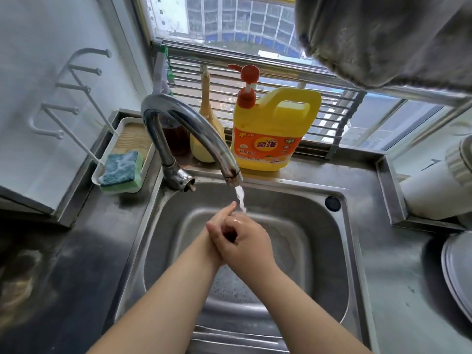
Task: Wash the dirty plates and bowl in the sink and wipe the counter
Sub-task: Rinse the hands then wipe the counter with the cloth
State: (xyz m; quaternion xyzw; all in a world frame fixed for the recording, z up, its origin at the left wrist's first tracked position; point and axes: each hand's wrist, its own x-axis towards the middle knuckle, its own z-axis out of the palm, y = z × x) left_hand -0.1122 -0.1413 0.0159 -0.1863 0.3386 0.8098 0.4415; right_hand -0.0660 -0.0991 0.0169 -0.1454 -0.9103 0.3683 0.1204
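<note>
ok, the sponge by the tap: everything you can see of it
The sponge is a two-layer block: rough blue-green scouring face on top, streaked with white suds, over soft light-green foam. It lies flat at the near end of a white tray on the counter left of the faucet. No hands touch it.

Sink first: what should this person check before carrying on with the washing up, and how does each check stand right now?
1. Water running from the faucet: ok, a stream falls onto the hands.
2. Sink free of dishes: ok, the basin holds none.
3. Hands free: not ok, the right hand clasps the left hand under the stream.
4. Sponge ready: ok, it lies foamy in its tray left of the faucet.
5. Dish soap bottle reachable: ok, upright behind the sink.
6. Plates washed: cannot tell, only a rim shows at the right edge.
</note>
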